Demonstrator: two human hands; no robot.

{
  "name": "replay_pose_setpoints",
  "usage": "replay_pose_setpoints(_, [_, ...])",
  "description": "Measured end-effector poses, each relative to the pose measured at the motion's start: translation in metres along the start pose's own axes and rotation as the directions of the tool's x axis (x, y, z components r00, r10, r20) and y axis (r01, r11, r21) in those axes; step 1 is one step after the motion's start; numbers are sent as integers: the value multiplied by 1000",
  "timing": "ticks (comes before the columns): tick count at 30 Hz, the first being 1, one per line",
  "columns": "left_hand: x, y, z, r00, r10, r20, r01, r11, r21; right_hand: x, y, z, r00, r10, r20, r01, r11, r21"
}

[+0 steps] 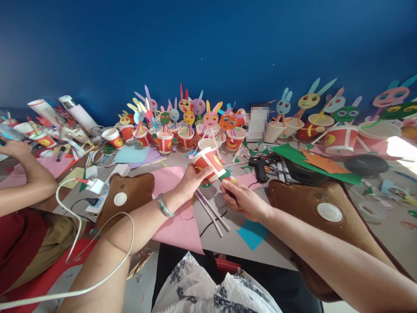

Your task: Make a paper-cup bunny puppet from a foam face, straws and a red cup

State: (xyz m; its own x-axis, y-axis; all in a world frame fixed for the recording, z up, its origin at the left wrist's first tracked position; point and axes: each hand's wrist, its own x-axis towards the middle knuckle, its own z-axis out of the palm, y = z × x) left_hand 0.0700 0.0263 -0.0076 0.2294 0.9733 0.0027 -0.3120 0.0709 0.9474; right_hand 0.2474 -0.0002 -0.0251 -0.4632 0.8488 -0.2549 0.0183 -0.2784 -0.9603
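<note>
A red and white paper cup [206, 166] is tilted in front of me, with my left hand [189, 184] closed round its side. Just right of it, my right hand [244, 201] is in a fist close to the cup's base. Something dark shows between those fingers, but its kind is hidden. A small green piece [224, 174] sits between the cup and the right fingertips. Below the hands lie several thin paper sticks [213, 214] and a sheet of pink paper [177, 228]. A blue paper piece [252, 233] is under my right wrist.
Paper cups with rabbit-faced figures [188, 118] line the blue wall. A black glue gun [259, 167] lies right of the cup. Brown plush pads [138, 189] flank my arms. A white cable [132, 241] crosses my left arm from a power strip [104, 195]. Another person's arm [32, 182] is at left.
</note>
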Motion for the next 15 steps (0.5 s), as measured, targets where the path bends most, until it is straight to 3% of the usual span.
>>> replay_pose_setpoints(1, [0, -1, -1, 1000, -1, 8, 1, 1000, 5, 0, 0, 0, 1000, 18, 18, -18, 999, 29])
replay_pose_setpoints(3, [1, -3, -2, 999, 7, 32, -7, 1000, 5, 0, 0, -1, 999, -32, -27, 30, 997, -68])
replay_pose_setpoints(6, [3, -6, -4, 999, -3, 54, 4, 1000, -17, 0, 2, -3, 951, -258, -169, 175, 902, -396])
replay_pose_setpoints(8, [3, -6, -5, 998, -18, 54, 20, 999, -27, -1, 2, -3, 911, -354, -210, 211, 839, -502])
replay_pose_setpoints(10, [3, -5, -5, 999, -19, 47, 20, 1000, -19, -2, 0, -2, 942, -283, -181, 186, 888, -421])
replay_pose_setpoints(12, [2, -4, -4, 999, -8, 40, 8, 1000, -1, -2, -2, -1, 991, -106, -77, 87, 971, -221])
replay_pose_setpoints(15, [2, -4, -3, 999, 25, 22, -25, 1000, 8, -1, -2, -2, 999, 24, 31, -22, 997, -73])
